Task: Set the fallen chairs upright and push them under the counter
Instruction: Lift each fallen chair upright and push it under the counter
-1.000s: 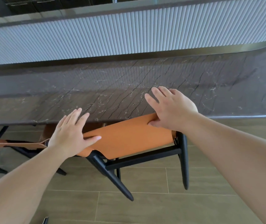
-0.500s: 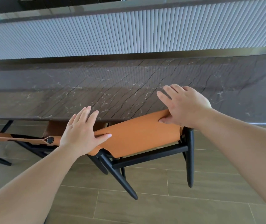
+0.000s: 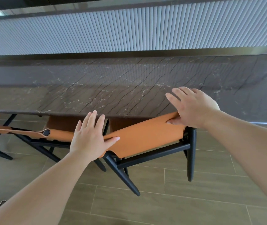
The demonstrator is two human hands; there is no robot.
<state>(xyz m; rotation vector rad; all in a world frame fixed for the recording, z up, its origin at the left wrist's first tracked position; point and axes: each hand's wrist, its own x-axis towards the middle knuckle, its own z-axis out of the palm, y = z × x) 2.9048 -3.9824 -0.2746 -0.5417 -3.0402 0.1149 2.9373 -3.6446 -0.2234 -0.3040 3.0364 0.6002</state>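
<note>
Since the earlier frame the chair (image 3: pixel 145 137) has slid further under the counter (image 3: pixel 129 88). Left hand (image 3: pixel 89 138) and right hand (image 3: pixel 192 106), fingers spread, press its backrest, whose long axis spans both hands, counter straight ahead.

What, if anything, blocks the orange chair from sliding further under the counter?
Nothing visible does. Both hands, left hand and right hand, rest on the orange chair backrest, already at the counter edge. The neighbouring chair sits beside it, not ahead.
</note>
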